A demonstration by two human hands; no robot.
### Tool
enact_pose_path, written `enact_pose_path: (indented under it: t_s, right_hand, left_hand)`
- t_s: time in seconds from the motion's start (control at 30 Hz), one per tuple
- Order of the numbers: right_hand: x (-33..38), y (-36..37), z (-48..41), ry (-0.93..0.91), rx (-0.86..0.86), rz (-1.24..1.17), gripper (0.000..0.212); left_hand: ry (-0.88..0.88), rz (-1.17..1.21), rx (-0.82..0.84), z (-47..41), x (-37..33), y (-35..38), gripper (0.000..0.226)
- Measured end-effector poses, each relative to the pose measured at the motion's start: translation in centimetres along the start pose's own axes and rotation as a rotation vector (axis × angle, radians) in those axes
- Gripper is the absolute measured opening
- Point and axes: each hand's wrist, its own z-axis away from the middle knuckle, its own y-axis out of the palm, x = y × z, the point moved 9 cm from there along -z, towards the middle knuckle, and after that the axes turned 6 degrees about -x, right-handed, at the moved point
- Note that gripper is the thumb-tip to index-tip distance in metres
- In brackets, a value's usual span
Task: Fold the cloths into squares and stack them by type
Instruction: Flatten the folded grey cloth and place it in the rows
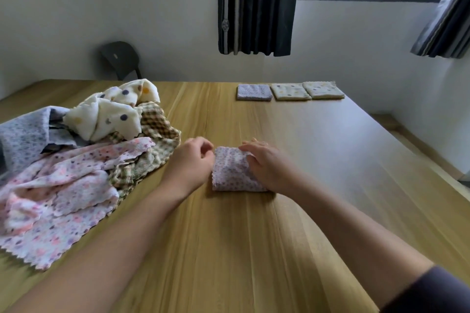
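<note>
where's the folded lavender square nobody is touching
In the head view, the folded lavender square lies near the table's far edge, right of centre. It is leftmost in a row of three, just beside a folded cream dotted cloth.

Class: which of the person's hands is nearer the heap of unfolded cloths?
Left. The left hand lies just right of the heap; the right hand is on the folded cloth, farther off.

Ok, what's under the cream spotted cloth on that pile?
The cream spotted cloth lies on a brown checked cloth and a grey speckled cloth. Whatever is beneath its middle is covered.
</note>
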Motion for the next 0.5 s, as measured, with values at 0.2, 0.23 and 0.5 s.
enact_pose_path:
  t_s: [0.2,0.23,0.5]
  right_hand:
    - [-0.8,5.5,-0.2,-0.014,0.287,0.277,0.058]
    - [-0.7,5.4,-0.3,-0.016,0.263,0.266,0.057]
    - [-0.5,4.7,-0.5,0.005,0.161,0.144,0.049]
  left_hand:
    - [-0.537,0.408,0.450,3.1,4.4,2.3,0.018]
    - [-0.554,0.442,0.483,3.4,4.2,2.6,0.018]
    - [-0.560,0.525,0.758,4.3,2.4,4.6,0.005]
